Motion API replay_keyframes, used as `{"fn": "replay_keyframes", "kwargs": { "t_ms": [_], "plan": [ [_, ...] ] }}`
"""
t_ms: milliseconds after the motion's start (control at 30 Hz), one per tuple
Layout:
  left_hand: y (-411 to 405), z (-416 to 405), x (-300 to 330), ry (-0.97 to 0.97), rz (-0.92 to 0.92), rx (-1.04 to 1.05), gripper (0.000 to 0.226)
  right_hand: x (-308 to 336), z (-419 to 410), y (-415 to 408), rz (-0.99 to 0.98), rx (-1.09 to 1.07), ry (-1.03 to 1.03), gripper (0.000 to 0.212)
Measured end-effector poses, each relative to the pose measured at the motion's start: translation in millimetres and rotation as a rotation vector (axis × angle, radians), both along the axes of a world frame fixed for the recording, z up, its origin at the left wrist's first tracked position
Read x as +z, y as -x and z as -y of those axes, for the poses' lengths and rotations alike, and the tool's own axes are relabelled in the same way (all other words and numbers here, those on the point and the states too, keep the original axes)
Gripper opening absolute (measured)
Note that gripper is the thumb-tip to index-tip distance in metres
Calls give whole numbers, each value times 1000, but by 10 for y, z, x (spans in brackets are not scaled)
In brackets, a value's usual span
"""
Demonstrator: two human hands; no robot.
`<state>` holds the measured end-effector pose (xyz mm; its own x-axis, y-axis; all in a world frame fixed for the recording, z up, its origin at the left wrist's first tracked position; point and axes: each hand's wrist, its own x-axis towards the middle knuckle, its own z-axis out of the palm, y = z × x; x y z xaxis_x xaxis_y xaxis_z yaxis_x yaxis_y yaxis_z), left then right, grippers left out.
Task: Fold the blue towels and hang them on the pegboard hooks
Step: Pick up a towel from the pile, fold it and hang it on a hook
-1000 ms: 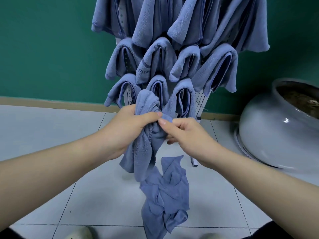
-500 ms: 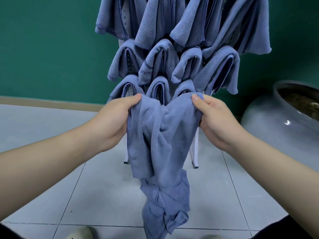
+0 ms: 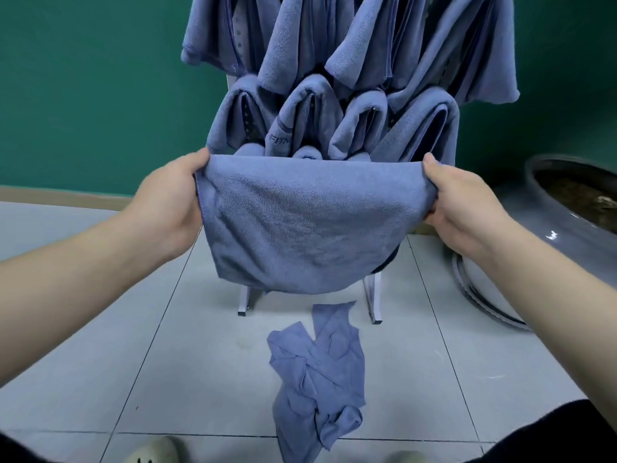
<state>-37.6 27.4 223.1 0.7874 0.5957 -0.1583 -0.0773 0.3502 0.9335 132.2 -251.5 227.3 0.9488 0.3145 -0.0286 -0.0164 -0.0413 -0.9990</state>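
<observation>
The blue towel (image 3: 300, 225), bunched between close hands half a second ago, is now stretched wide across mid-frame. The left hand (image 3: 170, 208) and right hand (image 3: 464, 208) each pinch an upper corner. It hides the lower pegboard (image 3: 247, 115) and hung towels (image 3: 334, 78) above. A grey pot (image 3: 551, 235) sits right; a crumpled towel (image 3: 317, 375) lies below.
</observation>
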Motion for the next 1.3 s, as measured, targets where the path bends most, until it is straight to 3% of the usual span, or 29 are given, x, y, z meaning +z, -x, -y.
{"fn": "replay_keyframes", "kwargs": {
  "t_ms": [167,300,533,833,1000,1300],
  "plan": [
    [-25,-13,-84,-1,-15,-19,40,22,-17,-37,-232,185,-148,46],
    [-10,7,-73,-3,16,-141,48,47,-9,-27,-123,286,-106,33],
    [37,-63,-128,-7,-76,-29,44,9,19,-87,-38,194,97,29],
    [124,110,-71,-200,-107,108,24,19,55,-138,-113,11,98,37],
    [162,167,-67,-326,-98,150,19,56,74,-123,-142,14,26,29],
    [182,47,-65,-316,-18,128,13,79,72,-170,52,-95,-17,35]
  ]
}}
